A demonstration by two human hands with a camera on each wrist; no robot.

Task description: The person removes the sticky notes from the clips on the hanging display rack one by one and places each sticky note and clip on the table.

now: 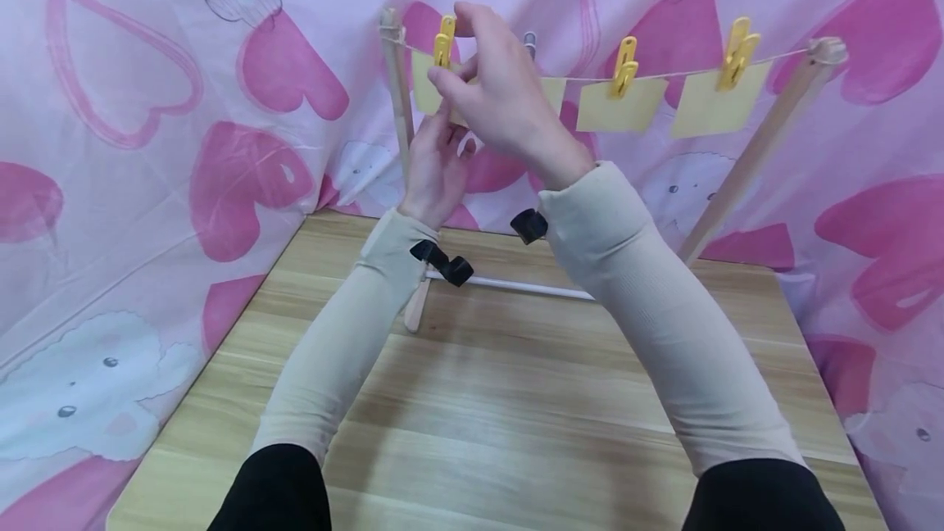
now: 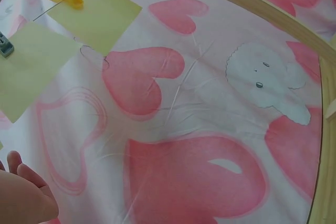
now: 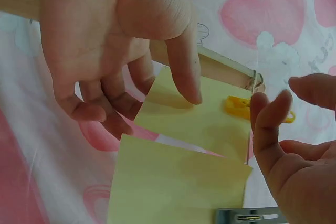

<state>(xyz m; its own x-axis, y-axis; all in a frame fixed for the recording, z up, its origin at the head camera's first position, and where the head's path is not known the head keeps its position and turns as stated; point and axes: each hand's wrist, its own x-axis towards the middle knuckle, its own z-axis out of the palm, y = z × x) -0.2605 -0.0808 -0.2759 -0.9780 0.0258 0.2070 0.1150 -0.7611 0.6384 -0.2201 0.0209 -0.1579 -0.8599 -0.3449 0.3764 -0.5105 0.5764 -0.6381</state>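
Before you hangs a printed cloth (image 1: 265, 170). At left, the left post (image 1: 399, 105) stands on the desk (image 1: 479, 383); a cord (image 1: 674, 74) runs from its top. Next comes the first sheet (image 1: 424, 88), pale yellow, hanging beside the post with a yellow left clip (image 1: 442, 43) over its upper edge at the cord. Your left hand (image 1: 437, 174) is at this sheet's lower part, palm toward you: the thumb lies before it and a finger passes behind its edge. Whether this grip pinches the sheet cannot be told. Your right hand (image 1: 509, 84) is raised at the left clip; its grip is wide, the bent fingers parted about the clip's upper end. Contact there cannot be made out. Just beside the first sheet, partly behind your right hand in the head view, hangs the second sheet (image 3: 176, 184) under a grey clip (image 3: 247, 216). Farther right, apart, are the third sheet (image 1: 619, 111) and the fourth sheet (image 1: 715, 109), each under a yellow clip, then the right post (image 1: 760, 146), leaning outward in the head view.
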